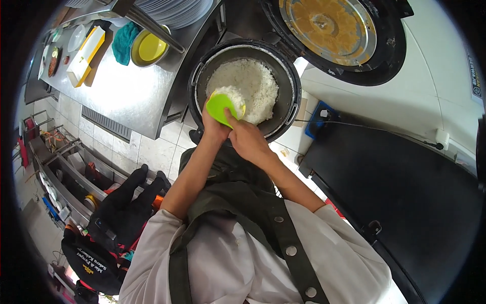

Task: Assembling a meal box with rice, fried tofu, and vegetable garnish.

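A large rice cooker pot [293,81] stands open in front of me, with white cooked rice [260,83] inside. Over its near side, my left hand [215,127] is closed around a small yellow bowl [243,110] heaped with rice. My right hand [249,141] grips a bright green rice paddle [218,107], its broad blade lying against the rice and the bowl's near side. The paddle's handle and most of the bowl are hidden by the fingers and the blade.
Behind the pot is its raised, stained lid [329,25]. A steel table [136,96] at left bears stacked plates [174,11], a metal pot [143,57], a teal cloth [125,43] and a yellow-white box [87,58]. A black chest [405,187] stands right; another person [109,228] is at lower left.
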### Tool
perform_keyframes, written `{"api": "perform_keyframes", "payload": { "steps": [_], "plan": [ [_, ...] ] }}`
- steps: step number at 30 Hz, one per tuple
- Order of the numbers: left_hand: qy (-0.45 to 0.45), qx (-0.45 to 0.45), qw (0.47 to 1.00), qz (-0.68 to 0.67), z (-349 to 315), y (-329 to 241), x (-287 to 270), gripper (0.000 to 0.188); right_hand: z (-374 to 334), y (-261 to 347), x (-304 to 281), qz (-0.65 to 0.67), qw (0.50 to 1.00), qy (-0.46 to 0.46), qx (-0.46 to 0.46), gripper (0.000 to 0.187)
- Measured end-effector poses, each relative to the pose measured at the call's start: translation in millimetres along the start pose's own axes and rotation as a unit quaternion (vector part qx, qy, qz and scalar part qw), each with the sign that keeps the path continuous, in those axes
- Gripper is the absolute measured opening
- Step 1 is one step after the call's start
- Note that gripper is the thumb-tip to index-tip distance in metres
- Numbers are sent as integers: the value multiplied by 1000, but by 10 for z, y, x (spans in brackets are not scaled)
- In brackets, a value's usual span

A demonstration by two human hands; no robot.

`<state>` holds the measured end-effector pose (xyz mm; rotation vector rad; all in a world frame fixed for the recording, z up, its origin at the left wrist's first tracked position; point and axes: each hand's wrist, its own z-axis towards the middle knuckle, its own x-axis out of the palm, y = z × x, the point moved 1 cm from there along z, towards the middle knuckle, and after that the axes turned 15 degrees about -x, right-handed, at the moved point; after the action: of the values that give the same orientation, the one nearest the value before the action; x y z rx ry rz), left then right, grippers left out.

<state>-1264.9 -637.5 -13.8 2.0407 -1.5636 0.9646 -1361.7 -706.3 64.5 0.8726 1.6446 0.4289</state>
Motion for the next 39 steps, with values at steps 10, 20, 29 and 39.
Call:
{"api": "perform_keyframes", "payload": {
  "steps": [10,20,29,39],
  "plan": [
    [2,2,1000,12,-14,-92,99,41,0,-265,-556,155,978,-136,3,56],
    [-33,21,995,91,-79,-303,-179,39,221,-670,-262,430,887,119,120,54],
    [-53,47,997,-40,-523,-609,-368,40,1434,-1609,80,-273,955,110,-24,28],
    [-109,111,984,-82,-1129,-757,-725,41,2059,-1699,917,-274,936,199,-94,23]
  ]
}}
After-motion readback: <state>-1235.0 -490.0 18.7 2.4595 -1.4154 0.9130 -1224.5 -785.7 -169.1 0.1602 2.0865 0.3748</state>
